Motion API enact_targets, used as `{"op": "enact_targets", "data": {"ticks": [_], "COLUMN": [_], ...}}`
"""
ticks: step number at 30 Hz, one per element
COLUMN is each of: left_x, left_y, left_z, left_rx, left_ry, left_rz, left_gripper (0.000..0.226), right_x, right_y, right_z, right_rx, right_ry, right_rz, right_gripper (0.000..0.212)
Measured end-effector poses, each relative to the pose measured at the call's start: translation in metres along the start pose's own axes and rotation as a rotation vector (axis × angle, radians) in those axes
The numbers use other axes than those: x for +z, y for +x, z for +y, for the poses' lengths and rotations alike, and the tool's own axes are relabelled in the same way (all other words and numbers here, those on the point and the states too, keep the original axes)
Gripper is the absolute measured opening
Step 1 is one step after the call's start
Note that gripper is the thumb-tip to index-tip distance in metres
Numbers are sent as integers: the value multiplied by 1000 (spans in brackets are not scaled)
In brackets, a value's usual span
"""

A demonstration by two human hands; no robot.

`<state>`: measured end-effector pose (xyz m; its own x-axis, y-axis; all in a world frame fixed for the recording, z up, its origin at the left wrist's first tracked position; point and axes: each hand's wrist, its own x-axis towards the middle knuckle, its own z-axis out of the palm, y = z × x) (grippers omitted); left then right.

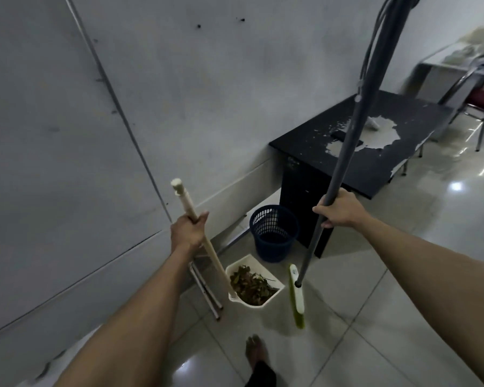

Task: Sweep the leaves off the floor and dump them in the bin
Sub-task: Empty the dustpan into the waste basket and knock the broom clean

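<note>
With the leaves (252,286) already heaped in the white dustpan (274,296) at lower centre of the frame, I judge the sweeping done and only the dumping left. My left hand (186,231) grips the dustpan's cream handle (199,227); my right hand (340,209) is wrapped around the grey broom pole (347,143), its green-bristled head (296,296) resting on the tiled floor (375,317) just right of the pan. 1 blue mesh bin (274,233) waits just above, beside a black cabinet (375,152).
</note>
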<state>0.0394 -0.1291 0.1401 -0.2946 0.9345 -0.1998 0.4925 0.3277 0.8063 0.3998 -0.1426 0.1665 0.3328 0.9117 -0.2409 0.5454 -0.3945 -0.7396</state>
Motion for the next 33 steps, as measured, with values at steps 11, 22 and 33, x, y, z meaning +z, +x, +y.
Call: {"op": "enact_targets", "data": {"ticks": [11,22,33], "left_x": [56,120,283], "left_y": [169,280,364], "left_z": [163,285,371], "left_rx": [158,164,167], "left_ry": [169,231,446], "left_rz": [-127,-145,-132], "left_gripper": [50,46,30], "right_x": [-40,-41,-51], "right_y": [188,293,382], "right_z": [-5,25,65], "right_rx": [171,227,249], "right_ry": [-83,-141,-185], "right_rz": [16,-63,-240], "right_gripper": [12,12,10]}}
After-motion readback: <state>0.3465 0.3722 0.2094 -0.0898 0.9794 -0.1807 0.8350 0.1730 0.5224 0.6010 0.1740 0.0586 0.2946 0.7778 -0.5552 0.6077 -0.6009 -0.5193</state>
